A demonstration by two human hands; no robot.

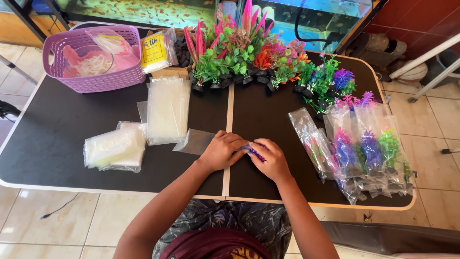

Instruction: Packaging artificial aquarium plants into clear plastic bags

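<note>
Both hands meet at the middle of the black table (57,144), right over its centre seam. The left hand (221,151) and right hand (270,158) are curled together around a small purple plant (255,153), fingers pinching it between them; only a sliver of it shows, so whether a bag is on it I cannot tell. To the right lies a spread of bagged plants (364,153), a fair pile done. Along the far edge stands a row of loose plants (258,62), still unbagged, so plenty seems left. Empty clear bags (166,110) lie near the left hand, another stack (115,147) beyond, and a purple basket (91,79) in the corner.
</note>
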